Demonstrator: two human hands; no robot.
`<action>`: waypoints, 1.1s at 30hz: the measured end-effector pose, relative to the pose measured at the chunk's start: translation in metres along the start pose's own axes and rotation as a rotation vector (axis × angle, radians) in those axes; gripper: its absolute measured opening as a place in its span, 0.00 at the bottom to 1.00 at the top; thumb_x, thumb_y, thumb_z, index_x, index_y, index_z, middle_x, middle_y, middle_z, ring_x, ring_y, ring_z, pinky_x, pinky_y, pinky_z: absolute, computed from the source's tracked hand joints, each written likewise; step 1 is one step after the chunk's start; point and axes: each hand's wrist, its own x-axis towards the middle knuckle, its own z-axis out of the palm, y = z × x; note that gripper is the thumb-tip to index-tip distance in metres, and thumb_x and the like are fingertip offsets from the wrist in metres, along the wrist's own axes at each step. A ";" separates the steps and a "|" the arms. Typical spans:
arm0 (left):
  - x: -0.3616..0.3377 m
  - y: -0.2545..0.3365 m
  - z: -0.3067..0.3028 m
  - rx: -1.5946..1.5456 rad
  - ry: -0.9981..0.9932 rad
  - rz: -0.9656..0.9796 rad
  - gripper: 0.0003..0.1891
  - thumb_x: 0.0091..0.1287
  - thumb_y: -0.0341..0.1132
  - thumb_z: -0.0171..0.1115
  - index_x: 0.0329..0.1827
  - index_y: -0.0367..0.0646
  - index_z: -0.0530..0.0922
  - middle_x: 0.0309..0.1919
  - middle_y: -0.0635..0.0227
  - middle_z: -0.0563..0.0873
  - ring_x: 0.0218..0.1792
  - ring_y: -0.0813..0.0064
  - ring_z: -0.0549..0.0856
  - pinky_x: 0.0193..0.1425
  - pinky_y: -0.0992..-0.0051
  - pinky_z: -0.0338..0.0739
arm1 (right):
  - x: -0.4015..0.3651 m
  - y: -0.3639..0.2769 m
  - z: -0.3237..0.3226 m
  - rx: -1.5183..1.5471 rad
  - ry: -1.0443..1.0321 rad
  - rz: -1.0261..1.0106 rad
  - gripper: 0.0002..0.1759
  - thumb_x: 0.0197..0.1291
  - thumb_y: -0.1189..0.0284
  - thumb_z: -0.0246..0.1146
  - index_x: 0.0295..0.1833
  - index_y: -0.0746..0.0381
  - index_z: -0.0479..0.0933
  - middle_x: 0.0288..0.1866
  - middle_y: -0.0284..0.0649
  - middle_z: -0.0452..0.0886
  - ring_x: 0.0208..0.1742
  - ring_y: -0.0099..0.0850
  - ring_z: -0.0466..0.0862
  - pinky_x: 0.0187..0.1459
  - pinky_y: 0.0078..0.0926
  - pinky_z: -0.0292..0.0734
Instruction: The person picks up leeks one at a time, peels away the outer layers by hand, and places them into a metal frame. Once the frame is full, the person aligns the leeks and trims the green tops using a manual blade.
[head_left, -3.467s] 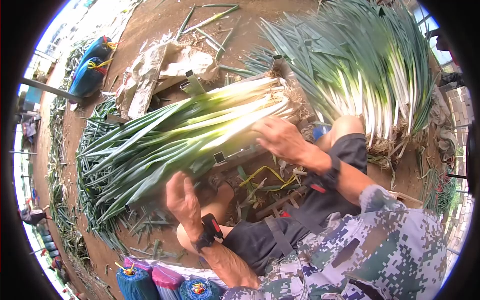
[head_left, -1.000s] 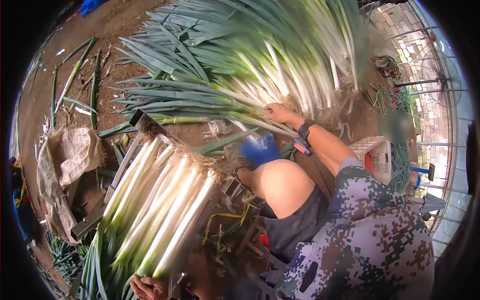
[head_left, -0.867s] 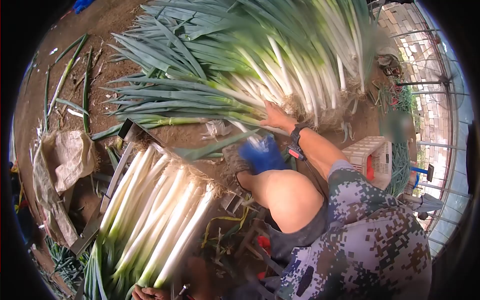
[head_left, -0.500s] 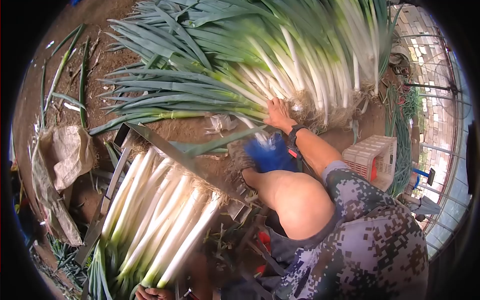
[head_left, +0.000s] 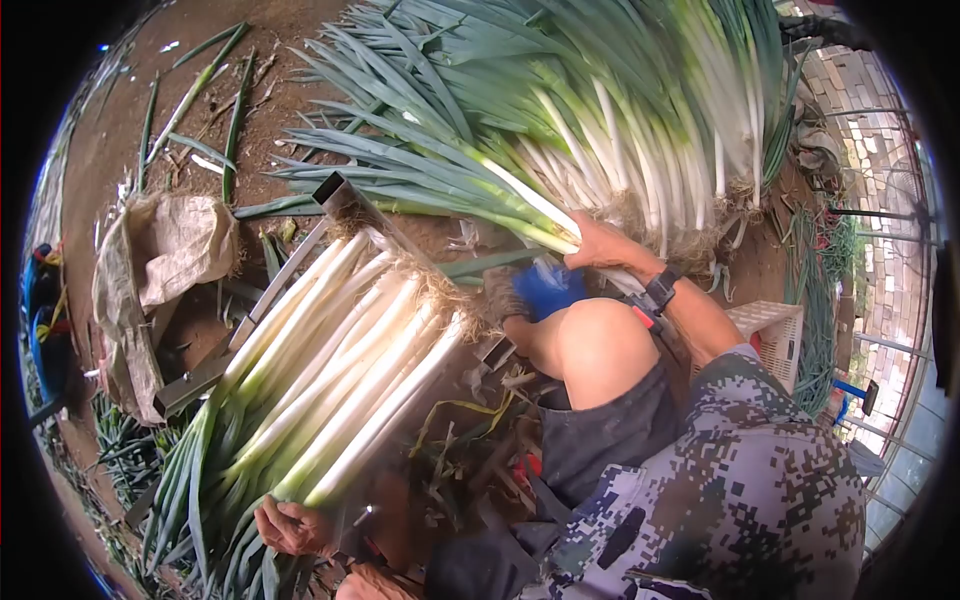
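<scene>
My right hand (head_left: 603, 244), with a black watch at the wrist, is closed around the white stems of a few green onions beside a big pile of green onions (head_left: 640, 130). The root ends of the held stalks are mostly hidden behind the hand. At the lower left my left hand (head_left: 290, 525) curls its fingers at the near edge of a second bundle of green onions (head_left: 330, 350), where white turns to green. That bundle lies in a metal frame (head_left: 275, 290), its roots against the upper bar.
A crumpled woven sack (head_left: 185, 250) lies on the left. Loose green leaves (head_left: 190, 100) are scattered on the soil. Beside my bare knee (head_left: 600, 340) is something blue (head_left: 550, 288). A plastic crate (head_left: 768, 335) stands behind my right arm, with more greens (head_left: 812, 300) beyond.
The view has shifted, showing more of my left hand. My right hand has drawn back from the pile's edge and now grips stems lifted slightly from it.
</scene>
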 end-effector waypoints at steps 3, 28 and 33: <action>-0.005 0.005 0.008 -0.042 0.044 -0.044 0.13 0.65 0.32 0.60 0.49 0.42 0.87 0.50 0.56 0.87 0.50 0.53 0.84 0.56 0.57 0.77 | -0.010 0.008 -0.006 0.253 -0.162 -0.074 0.38 0.44 0.60 0.73 0.60 0.69 0.73 0.47 0.53 0.85 0.46 0.40 0.85 0.51 0.36 0.79; -0.035 0.008 0.034 -0.370 0.062 -0.132 0.19 0.54 0.33 0.70 0.51 0.42 0.82 0.54 0.61 0.80 0.58 0.55 0.76 0.63 0.55 0.70 | -0.245 -0.312 -0.098 0.362 0.157 -0.665 0.58 0.48 0.40 0.72 0.75 0.68 0.61 0.41 0.31 0.70 0.32 0.17 0.71 0.33 0.16 0.65; -0.043 0.011 0.045 -0.398 -0.013 -0.193 0.20 0.57 0.34 0.69 0.54 0.44 0.81 0.57 0.65 0.79 0.62 0.58 0.75 0.70 0.57 0.65 | -0.182 -0.380 -0.056 0.279 -0.008 -0.991 0.55 0.46 0.52 0.74 0.76 0.68 0.60 0.44 0.35 0.75 0.38 0.20 0.76 0.37 0.19 0.74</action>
